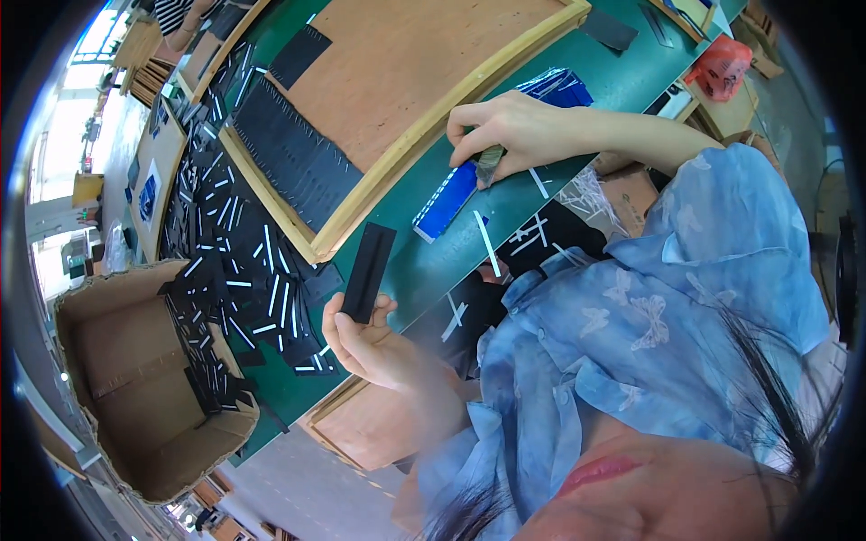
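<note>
My left hand point(365, 347) is closed on a flat black rectangular strip point(370, 270), pinched at its lower end and held up over the table's near edge. To its right, my right hand point(510, 131) is closed around a small grey-green piece point(490, 164) whose kind I cannot make out. Just below those fingers a blue strip point(446, 206) with a row of white marks along one edge slants across the green tabletop point(410, 261). Its upper end is partly hidden by the right hand.
A wood-framed board point(397, 81) holds rows of black strips point(293, 153). Many black pieces with white strips point(271, 293) are heaped left, beside an open cardboard box point(135, 361). Blue packets point(559, 86) lie behind my right hand. A red bag point(722, 68) is far right; another person point(176, 18) is far left.
</note>
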`<action>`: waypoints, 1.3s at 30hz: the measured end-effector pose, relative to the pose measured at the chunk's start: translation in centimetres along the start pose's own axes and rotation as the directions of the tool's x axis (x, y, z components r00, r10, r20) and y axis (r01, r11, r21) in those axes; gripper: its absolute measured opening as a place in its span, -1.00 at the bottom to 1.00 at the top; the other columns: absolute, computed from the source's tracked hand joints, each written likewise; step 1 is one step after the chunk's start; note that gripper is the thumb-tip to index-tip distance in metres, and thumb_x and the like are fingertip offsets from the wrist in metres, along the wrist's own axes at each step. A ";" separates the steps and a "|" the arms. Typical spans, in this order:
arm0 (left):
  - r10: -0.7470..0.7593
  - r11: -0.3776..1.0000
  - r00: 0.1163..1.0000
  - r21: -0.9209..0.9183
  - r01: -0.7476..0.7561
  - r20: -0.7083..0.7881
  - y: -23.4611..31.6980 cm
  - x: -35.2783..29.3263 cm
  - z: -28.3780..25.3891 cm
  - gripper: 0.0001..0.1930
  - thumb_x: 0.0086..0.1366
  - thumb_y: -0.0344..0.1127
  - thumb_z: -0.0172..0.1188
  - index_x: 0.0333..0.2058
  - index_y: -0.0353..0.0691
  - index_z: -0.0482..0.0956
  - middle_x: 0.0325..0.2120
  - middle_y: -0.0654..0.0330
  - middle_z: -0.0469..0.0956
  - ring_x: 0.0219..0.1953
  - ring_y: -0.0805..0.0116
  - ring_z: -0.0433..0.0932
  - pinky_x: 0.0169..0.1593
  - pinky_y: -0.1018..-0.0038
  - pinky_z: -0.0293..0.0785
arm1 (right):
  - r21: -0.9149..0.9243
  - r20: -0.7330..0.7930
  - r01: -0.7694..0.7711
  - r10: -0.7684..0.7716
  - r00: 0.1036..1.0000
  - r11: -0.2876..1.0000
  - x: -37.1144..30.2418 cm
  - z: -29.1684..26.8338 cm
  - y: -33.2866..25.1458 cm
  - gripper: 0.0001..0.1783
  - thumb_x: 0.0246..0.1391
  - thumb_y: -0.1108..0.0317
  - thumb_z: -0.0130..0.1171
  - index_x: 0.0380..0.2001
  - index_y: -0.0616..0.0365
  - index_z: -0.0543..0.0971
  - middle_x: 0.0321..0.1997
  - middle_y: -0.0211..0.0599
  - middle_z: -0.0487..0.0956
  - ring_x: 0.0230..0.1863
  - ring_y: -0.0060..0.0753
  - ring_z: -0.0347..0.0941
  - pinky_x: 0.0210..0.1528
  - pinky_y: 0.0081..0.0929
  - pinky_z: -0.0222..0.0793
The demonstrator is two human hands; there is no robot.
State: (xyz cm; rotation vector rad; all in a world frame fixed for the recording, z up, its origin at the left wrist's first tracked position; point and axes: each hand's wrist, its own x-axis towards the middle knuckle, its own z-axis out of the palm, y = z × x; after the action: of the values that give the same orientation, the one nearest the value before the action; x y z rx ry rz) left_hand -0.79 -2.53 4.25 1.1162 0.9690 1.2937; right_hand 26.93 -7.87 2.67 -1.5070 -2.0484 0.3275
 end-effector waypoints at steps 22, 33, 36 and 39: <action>-0.230 0.960 0.938 -0.101 0.263 0.259 -0.4 -1.1 3.1 -0.38 0.39 0.09 -0.44 -0.17 -0.41 0.40 -0.38 -0.14 0.55 -0.46 0.14 0.58 -0.39 0.46 0.56 | 0.076 -0.241 0.195 -0.172 0.955 0.978 0.0 -1.6 -4.3 -0.50 -0.45 0.41 0.45 -0.26 0.00 0.56 -0.23 -0.39 0.37 -0.52 -0.49 0.29 -0.53 -0.56 0.23; -0.237 0.965 0.922 -0.037 0.260 0.307 -0.3 -1.4 3.0 -0.36 0.38 0.13 -0.45 -0.13 -0.40 0.37 -0.31 -0.13 0.53 -0.40 0.12 0.57 -0.31 0.39 0.53 | 0.044 -0.200 0.116 -0.105 0.974 0.992 -0.3 -2.0 -4.7 -0.57 -0.40 0.36 0.44 -0.31 -0.07 0.56 -0.22 -0.46 0.39 -0.35 -0.36 0.44 -0.44 -0.45 0.39; -0.229 0.966 0.938 -0.057 0.252 0.260 -0.3 -1.4 3.1 -0.38 0.39 0.09 -0.45 -0.16 -0.41 0.40 -0.38 -0.15 0.55 -0.46 0.14 0.58 -0.39 0.46 0.56 | 0.033 -0.248 0.211 -0.196 0.949 0.977 -0.3 -1.9 -4.5 -0.46 -0.51 0.44 0.47 -0.27 0.06 0.57 -0.25 -0.36 0.37 -0.60 -0.52 0.25 -0.58 -0.58 0.18; -0.224 0.967 0.936 -0.053 0.247 0.272 -0.5 -1.4 3.0 -0.38 0.39 0.09 -0.45 -0.16 -0.41 0.40 -0.38 -0.15 0.55 -0.46 0.14 0.58 -0.39 0.45 0.56 | 0.036 -0.195 0.096 -0.087 0.977 0.995 -0.4 -2.1 -5.0 -0.58 -0.40 0.36 0.43 -0.33 -0.05 0.56 -0.22 -0.45 0.39 -0.34 -0.33 0.45 -0.43 -0.45 0.40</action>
State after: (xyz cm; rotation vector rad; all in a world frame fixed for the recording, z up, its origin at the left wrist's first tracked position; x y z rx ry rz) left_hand 2.15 -4.10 4.35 1.0397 0.8118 0.9550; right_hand 24.23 -10.19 6.80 -1.3567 -1.9355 0.1826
